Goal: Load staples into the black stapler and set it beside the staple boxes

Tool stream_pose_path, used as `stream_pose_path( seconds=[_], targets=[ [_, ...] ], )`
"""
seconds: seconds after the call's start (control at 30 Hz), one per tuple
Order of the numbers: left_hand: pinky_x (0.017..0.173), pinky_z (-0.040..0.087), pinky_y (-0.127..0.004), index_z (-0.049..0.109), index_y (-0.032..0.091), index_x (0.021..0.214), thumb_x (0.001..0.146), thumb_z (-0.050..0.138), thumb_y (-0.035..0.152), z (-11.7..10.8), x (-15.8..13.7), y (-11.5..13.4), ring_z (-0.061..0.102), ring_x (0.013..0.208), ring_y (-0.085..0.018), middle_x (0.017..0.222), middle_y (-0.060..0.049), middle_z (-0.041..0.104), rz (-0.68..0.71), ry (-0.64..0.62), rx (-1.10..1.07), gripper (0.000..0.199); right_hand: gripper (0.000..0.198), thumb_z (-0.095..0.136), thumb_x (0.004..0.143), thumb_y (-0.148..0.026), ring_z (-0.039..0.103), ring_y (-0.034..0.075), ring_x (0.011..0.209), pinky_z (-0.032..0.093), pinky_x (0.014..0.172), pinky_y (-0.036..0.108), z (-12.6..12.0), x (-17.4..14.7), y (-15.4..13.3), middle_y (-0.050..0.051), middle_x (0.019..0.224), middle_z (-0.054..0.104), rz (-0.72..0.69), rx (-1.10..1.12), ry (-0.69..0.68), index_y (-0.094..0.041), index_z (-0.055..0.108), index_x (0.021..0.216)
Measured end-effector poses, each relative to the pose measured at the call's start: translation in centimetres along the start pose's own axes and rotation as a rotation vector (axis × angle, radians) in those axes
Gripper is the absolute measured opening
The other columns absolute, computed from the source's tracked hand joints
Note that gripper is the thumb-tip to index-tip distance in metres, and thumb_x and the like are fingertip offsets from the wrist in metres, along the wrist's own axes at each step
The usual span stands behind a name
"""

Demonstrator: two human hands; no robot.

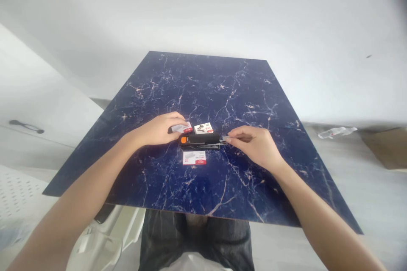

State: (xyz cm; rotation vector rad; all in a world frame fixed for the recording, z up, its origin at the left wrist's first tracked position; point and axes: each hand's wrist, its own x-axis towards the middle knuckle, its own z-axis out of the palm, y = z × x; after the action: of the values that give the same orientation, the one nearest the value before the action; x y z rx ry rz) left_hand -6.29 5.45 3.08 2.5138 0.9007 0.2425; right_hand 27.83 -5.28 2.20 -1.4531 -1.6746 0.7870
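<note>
A black stapler [203, 139] with an orange end piece lies crosswise near the middle of the table. My left hand [162, 128] is closed around a small red-and-white staple box [183, 127], its thumb close to the stapler's orange end. At the stapler's right end, my right hand [254, 142] pinches a small silver strip of staples [226, 138] between thumb and forefinger. Behind the stapler sits another white box [204, 128] with a stapler picture on it. In front of it lies a flat red-and-white box [194, 158].
The dark blue marble-patterned table [216, 84] extends away from me toward a white wall. On the floor to the right are a clear plastic bottle [337, 132] and a brown cardboard piece [386, 148]. A white plastic chair or stool [124, 224] stands at the lower left.
</note>
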Motion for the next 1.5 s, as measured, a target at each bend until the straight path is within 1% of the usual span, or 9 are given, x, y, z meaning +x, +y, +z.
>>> stream_pose_path(
  seconds=[0.13,0.3,0.47,0.53,0.77,0.93,1.1,1.23,1.5],
  targets=[
    [0.106,0.053,-0.04,0.069,0.029,0.136,0.1,0.059,0.035,0.0,0.0,-0.2,0.064,0.124,-0.026,0.144,-0.008,0.062,0.006,0.0,0.008,0.039,0.015,0.081,0.088,-0.042,0.079,0.024,0.083,0.068,0.085,0.043,0.2,0.0,-0.1,0.003,0.093,0.082,-0.081,-0.052,-0.016,-0.027,0.081,0.089],
    [0.108,0.051,-0.042,0.072,0.027,0.131,0.1,0.059,0.034,0.0,0.2,0.2,0.064,0.123,-0.026,0.14,-0.008,0.065,0.033,0.046,0.031,0.034,0.02,0.084,0.084,-0.042,0.079,0.024,0.092,0.068,0.091,0.043,0.1,0.0,0.1,0.005,0.105,0.081,-0.031,0.117,-0.001,-0.025,0.082,0.093],
    [0.099,0.054,-0.046,0.074,0.024,0.117,0.105,0.053,0.032,1.6,0.5,4.1,0.067,0.107,-0.025,0.113,-0.007,0.077,0.117,0.45,0.065,0.026,0.018,0.086,0.083,-0.038,0.078,0.023,0.093,0.068,0.092,0.041,0.3,-0.5,-0.9,0.005,0.107,0.08,-0.026,0.21,0.102,-0.026,0.084,0.096],
    [0.099,0.054,-0.047,0.073,0.028,0.118,0.105,0.055,0.035,2.7,0.4,6.2,0.068,0.107,-0.025,0.111,-0.005,0.078,0.175,0.531,0.1,0.024,0.016,0.086,0.084,-0.036,0.078,0.023,0.092,0.069,0.089,0.04,0.8,-1.0,-1.8,0.005,0.107,0.08,-0.048,0.269,0.083,-0.027,0.084,0.096],
    [0.106,0.048,-0.053,0.072,0.041,0.119,0.106,0.059,0.042,5.5,-0.4,8.8,0.068,0.117,-0.027,0.118,0.003,0.079,0.21,0.325,0.156,0.019,0.009,0.082,0.089,-0.029,0.078,0.02,0.087,0.069,0.078,0.034,2.3,-2.3,-3.6,0.004,0.104,0.08,-0.146,0.359,-0.142,-0.028,0.083,0.098],
    [0.096,0.051,-0.043,0.072,0.035,0.114,0.101,0.07,0.03,5.8,-0.2,8.4,0.071,0.104,-0.021,0.11,0.006,0.081,0.436,0.569,0.217,0.014,0.013,0.071,0.096,-0.021,0.078,0.02,0.091,0.067,0.084,0.036,2.4,-2.1,-3.2,0.003,0.104,0.081,-0.466,-0.012,-0.081,-0.028,0.082,0.095],
    [0.091,0.053,-0.04,0.072,0.025,0.113,0.092,0.08,0.027,5.6,0.1,8.6,0.07,0.1,-0.021,0.105,0.001,0.082,0.543,0.737,0.209,0.022,0.015,0.073,0.092,-0.013,0.076,0.021,0.091,0.064,0.086,0.039,1.6,-1.5,-2.8,0.002,0.1,0.082,-0.67,-0.095,-0.008,-0.026,0.08,0.093],
    [0.09,0.054,-0.041,0.071,0.024,0.113,0.094,0.071,0.023,4.9,0.4,7.4,0.07,0.099,-0.023,0.107,-0.004,0.08,0.464,0.766,0.171,0.019,0.012,0.077,0.089,-0.016,0.073,0.024,0.096,0.06,0.091,0.044,-0.2,-0.4,-1.6,0.001,0.098,0.082,-0.544,-0.161,0.05,-0.028,0.079,0.092],
    [0.092,0.053,-0.042,0.072,0.022,0.108,0.097,0.066,0.019,4.7,0.7,5.6,0.07,0.097,-0.022,0.106,-0.005,0.079,0.375,0.758,0.152,0.013,0.007,0.075,0.09,-0.021,0.071,0.024,0.099,0.058,0.091,0.044,-0.9,0.6,0.7,0.001,0.096,0.081,-0.37,-0.231,-0.092,-0.027,0.079,0.088]
  ],
)
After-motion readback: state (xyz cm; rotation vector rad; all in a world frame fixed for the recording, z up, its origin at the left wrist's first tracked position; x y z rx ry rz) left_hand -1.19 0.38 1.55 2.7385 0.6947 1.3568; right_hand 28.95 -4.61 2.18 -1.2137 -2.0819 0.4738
